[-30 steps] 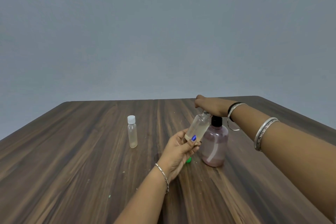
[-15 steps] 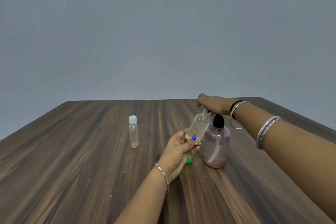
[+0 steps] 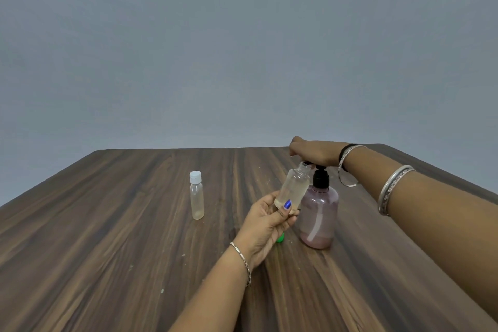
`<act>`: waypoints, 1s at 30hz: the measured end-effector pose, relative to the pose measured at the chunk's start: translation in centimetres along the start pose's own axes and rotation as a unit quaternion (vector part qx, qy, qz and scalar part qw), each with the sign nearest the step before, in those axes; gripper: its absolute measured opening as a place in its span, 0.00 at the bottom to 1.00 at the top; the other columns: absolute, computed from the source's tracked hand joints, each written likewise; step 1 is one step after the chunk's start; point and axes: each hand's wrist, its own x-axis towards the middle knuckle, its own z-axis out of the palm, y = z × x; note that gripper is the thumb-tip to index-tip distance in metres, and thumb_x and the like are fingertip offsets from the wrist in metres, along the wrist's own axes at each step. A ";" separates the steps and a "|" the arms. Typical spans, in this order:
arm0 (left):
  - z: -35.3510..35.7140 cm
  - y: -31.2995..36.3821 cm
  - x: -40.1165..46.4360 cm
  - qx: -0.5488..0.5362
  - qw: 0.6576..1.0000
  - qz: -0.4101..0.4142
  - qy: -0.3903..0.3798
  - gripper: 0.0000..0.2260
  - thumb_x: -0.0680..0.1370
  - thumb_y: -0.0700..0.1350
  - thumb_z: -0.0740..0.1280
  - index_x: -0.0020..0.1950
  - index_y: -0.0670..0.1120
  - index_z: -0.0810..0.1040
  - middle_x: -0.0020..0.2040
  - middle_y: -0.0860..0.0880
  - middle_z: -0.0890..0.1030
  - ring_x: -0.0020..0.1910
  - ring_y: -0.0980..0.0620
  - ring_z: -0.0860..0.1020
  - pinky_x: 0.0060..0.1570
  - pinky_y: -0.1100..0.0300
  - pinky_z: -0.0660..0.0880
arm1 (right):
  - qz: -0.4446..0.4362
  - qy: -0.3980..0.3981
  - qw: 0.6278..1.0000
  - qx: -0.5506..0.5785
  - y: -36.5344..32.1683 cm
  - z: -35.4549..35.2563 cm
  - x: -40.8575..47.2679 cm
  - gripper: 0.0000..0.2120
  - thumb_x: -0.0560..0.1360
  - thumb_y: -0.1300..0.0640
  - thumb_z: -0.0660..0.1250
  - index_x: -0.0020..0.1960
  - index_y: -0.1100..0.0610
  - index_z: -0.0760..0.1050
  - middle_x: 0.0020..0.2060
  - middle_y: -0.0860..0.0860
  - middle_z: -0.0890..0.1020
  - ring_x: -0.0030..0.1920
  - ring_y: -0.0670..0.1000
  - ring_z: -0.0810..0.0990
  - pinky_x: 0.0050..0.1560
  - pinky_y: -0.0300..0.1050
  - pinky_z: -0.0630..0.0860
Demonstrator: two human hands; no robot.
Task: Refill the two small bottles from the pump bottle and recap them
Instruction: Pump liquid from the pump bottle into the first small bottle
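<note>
Dark, streaked wood-grain table (image 3: pixel 107 237) running back to a plain grey-blue wall (image 3: pixel 242 48); a few pale flecks on the near part of the tabletop. On the left of centre, standing upright and alone, a small clear bottle (image 3: pixel 196 199) with a white cap (image 3: pixel 195 177) screwed on and a little pale liquid at the bottom. Well to its right, a pink translucent pump bottle (image 3: pixel 319 217) with a black collar, upright on the wood, a low layer of liquid in its base and the dip tube visible inside. Left hand (image 3: pixel 265 226) raised above the table, fingers and thumb curled round the base of an uncapped small bottle (image 3: pixel 293 188), thumb with a blue-painted nail across its front; thin chain bracelet at the wrist. That bottle tilted, open neck leaning up and right, right under the pump's spout. Right hand (image 3: pixel 314 152) laid palm-down on top of the pump head, fingers bent over it toward the far side; whether gripping or only pressing, cannot tell. Silver bangles on the right forearm. Just behind the left hand, on the table beside the pump bottle's foot, a bit of a green cap (image 3: pixel 280 237), mostly hidden.
</note>
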 end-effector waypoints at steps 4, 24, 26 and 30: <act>0.0 0.0 0.0 0.001 1.000 0.000 -0.001 0.12 0.75 0.31 0.62 0.56 0.42 0.74 0.50 0.41 0.80 0.45 0.50 0.80 0.45 0.62 0.79 | 0.005 -0.002 1.000 -0.021 -0.2 0.2 -0.2 0.10 0.80 0.52 0.49 0.54 0.56 0.63 0.39 0.50 0.71 0.37 0.46 0.70 0.38 0.41 0.64; -0.3 -0.3 0.3 0.002 1.000 -0.003 -0.004 0.15 0.75 0.31 0.63 0.61 0.40 0.72 0.49 0.41 0.80 0.43 0.52 0.81 0.45 0.63 0.79 | 0.008 0.006 1.000 0.008 0.7 0.3 0.3 0.10 0.79 0.51 0.50 0.52 0.56 0.64 0.40 0.52 0.71 0.43 0.52 0.67 0.46 0.46 0.64; -0.3 -0.3 0.3 0.005 1.000 -0.002 -0.005 0.15 0.75 0.31 0.63 0.61 0.40 0.72 0.49 0.42 0.80 0.42 0.53 0.81 0.45 0.63 0.79 | 0.008 0.006 1.000 0.004 0.7 0.4 0.2 0.10 0.79 0.52 0.50 0.53 0.56 0.65 0.42 0.52 0.72 0.43 0.52 0.68 0.46 0.46 0.64; -0.2 -0.3 0.3 0.009 1.000 0.000 -0.002 0.15 0.75 0.31 0.62 0.61 0.40 0.72 0.48 0.42 0.80 0.41 0.53 0.81 0.43 0.64 0.79 | 0.006 0.008 1.000 0.002 0.5 0.6 -0.2 0.09 0.79 0.53 0.49 0.52 0.56 0.64 0.39 0.50 0.71 0.37 0.47 0.68 0.39 0.41 0.63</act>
